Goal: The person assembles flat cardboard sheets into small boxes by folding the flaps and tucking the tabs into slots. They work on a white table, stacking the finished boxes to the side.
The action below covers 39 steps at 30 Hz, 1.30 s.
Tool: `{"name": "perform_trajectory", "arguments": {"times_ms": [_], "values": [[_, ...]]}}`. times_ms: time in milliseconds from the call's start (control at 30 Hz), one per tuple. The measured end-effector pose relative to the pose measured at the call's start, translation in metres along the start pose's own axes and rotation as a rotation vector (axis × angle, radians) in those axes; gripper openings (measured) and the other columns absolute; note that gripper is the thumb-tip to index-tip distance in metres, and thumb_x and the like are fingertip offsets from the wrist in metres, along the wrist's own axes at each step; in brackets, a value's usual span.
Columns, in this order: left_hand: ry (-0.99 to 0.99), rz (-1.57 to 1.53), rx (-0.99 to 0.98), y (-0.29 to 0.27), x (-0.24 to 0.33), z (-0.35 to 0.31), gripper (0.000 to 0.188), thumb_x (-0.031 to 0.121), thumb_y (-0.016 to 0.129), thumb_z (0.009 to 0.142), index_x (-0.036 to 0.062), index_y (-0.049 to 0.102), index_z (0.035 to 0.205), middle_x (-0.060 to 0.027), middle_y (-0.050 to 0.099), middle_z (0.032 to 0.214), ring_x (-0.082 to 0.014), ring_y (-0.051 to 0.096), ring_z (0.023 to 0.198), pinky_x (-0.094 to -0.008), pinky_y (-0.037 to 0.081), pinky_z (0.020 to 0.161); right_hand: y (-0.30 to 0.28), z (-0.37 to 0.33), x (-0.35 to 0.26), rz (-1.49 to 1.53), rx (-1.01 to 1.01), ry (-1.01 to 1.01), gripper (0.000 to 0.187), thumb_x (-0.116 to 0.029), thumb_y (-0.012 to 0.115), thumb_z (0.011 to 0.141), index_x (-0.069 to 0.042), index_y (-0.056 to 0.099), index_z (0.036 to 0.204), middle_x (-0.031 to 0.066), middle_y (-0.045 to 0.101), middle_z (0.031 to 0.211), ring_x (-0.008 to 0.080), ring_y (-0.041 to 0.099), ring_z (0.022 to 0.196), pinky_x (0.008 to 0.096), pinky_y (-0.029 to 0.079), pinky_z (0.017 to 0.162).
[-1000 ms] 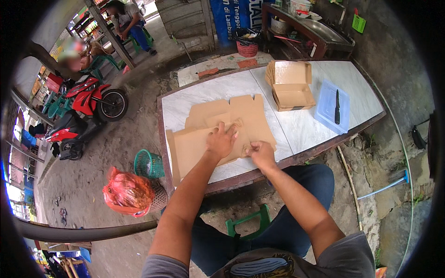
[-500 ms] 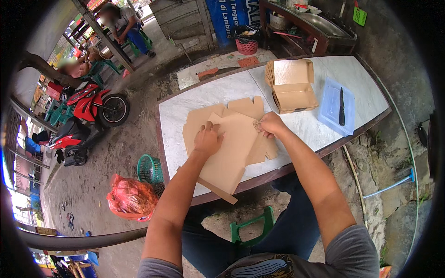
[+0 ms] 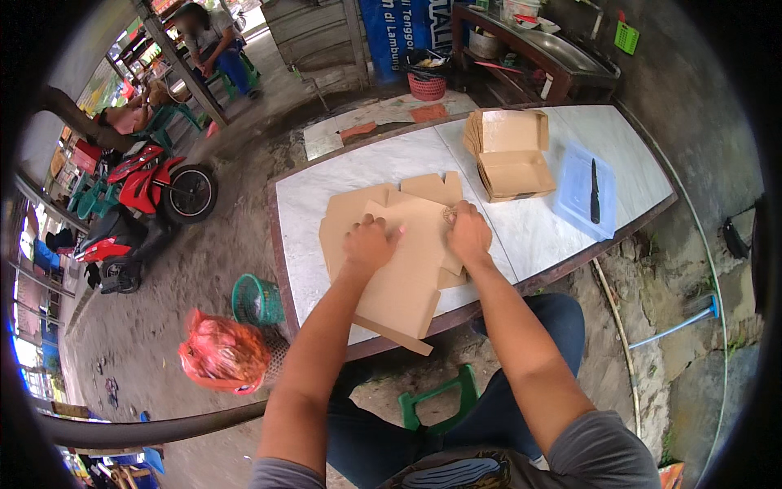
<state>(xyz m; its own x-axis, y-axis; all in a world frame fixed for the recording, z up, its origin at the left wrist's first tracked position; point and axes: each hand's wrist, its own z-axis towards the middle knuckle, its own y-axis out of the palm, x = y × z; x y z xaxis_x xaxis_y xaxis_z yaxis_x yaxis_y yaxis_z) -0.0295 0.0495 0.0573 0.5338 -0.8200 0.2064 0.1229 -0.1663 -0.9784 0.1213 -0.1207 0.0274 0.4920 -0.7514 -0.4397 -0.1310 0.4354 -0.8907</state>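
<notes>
On the table lies a flat, brown cardboard box blank (image 3: pixel 395 295) with creases and flaps, placed at an angle over another flat cardboard blank (image 3: pixel 344 210). My left hand (image 3: pixel 371 244) rests on the top blank, fingers bent against it and thumb apart. At that blank's right side, my right hand (image 3: pixel 470 236) has its fingers curled down over the edge by a small printed patch; the fingertips are partly hidden. Farther right stand folded cardboard boxes (image 3: pixel 515 173), nested in a stack, the uppermost with its lid up.
A black knife (image 3: pixel 595 196) lies on a clear bluish plastic container (image 3: pixel 573 213) at the table's right. Left of the table are a green basket (image 3: pixel 257 299) and a red plastic bag (image 3: pixel 221 355). A red motorcycle (image 3: pixel 134 208) and a seated person (image 3: pixel 213 49) are farther off.
My right hand has shifted from the outer right flap inward and turned, its fingers now pointing away from me. The top blank's right side looks drawn in; my left hand stays on it.
</notes>
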Motion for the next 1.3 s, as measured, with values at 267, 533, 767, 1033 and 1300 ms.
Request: {"name": "perform_trajectory", "arguments": {"times_ms": [267, 533, 767, 1033, 1300], "values": [[0.221, -0.361, 0.078, -0.008, -0.087, 0.065, 0.051, 0.019, 0.079, 0.089, 0.0136, 0.068, 0.139, -0.0111, 0.066, 0.144, -0.0377, 0.059, 0.131, -0.0476, 0.050, 0.109, -0.009, 0.019, 0.016, 0.093, -0.082, -0.199, 0.027, -0.024, 0.075, 0.094, -0.011, 0.067, 0.116, 0.0131, 0.075, 0.104, 0.0360, 0.072, 0.102, 0.0493, 0.056, 0.086], [0.474, -0.329, -0.165, -0.014, -0.102, 0.104, 0.075, 0.029, 0.090, 0.077, 0.0131, 0.064, 0.145, -0.0129, 0.067, 0.141, -0.0352, 0.059, 0.130, -0.0439, 0.045, 0.114, -0.017, 0.026, 0.006, 0.168, -0.226, -0.240, 0.036, -0.023, 0.080, 0.090, -0.012, 0.070, 0.124, 0.0117, 0.077, 0.117, 0.0322, 0.072, 0.110, 0.0449, 0.054, 0.092], [0.450, -0.432, -0.249, -0.007, -0.104, 0.109, 0.062, 0.028, 0.093, 0.072, 0.0093, 0.075, 0.128, -0.0111, 0.072, 0.114, -0.0293, 0.064, 0.109, -0.0402, 0.053, 0.094, -0.020, 0.033, -0.009, 0.097, -0.314, -0.294, 0.037, -0.022, 0.081, 0.088, -0.012, 0.071, 0.122, 0.0117, 0.076, 0.116, 0.0332, 0.069, 0.112, 0.0453, 0.054, 0.095], [0.348, -0.395, -0.289, -0.020, -0.097, 0.090, 0.037, 0.025, 0.090, 0.075, 0.0029, 0.073, 0.098, -0.0135, 0.072, 0.092, -0.0279, 0.067, 0.089, -0.0399, 0.052, 0.078, -0.016, 0.048, -0.018, 0.088, -0.342, -0.353, 0.036, -0.022, 0.079, 0.088, -0.010, 0.067, 0.120, 0.0125, 0.074, 0.117, 0.0347, 0.068, 0.118, 0.0486, 0.053, 0.097], [0.388, -0.429, -0.308, -0.023, -0.091, 0.060, 0.030, 0.024, 0.086, 0.078, 0.0015, 0.074, 0.093, -0.0163, 0.074, 0.093, -0.0313, 0.070, 0.084, -0.0426, 0.053, 0.075, -0.017, 0.044, -0.018, 0.055, -0.373, -0.357, 0.025, -0.022, 0.080, 0.087, -0.009, 0.072, 0.106, 0.0113, 0.073, 0.113, 0.0360, 0.068, 0.114, 0.0497, 0.053, 0.095]]}}
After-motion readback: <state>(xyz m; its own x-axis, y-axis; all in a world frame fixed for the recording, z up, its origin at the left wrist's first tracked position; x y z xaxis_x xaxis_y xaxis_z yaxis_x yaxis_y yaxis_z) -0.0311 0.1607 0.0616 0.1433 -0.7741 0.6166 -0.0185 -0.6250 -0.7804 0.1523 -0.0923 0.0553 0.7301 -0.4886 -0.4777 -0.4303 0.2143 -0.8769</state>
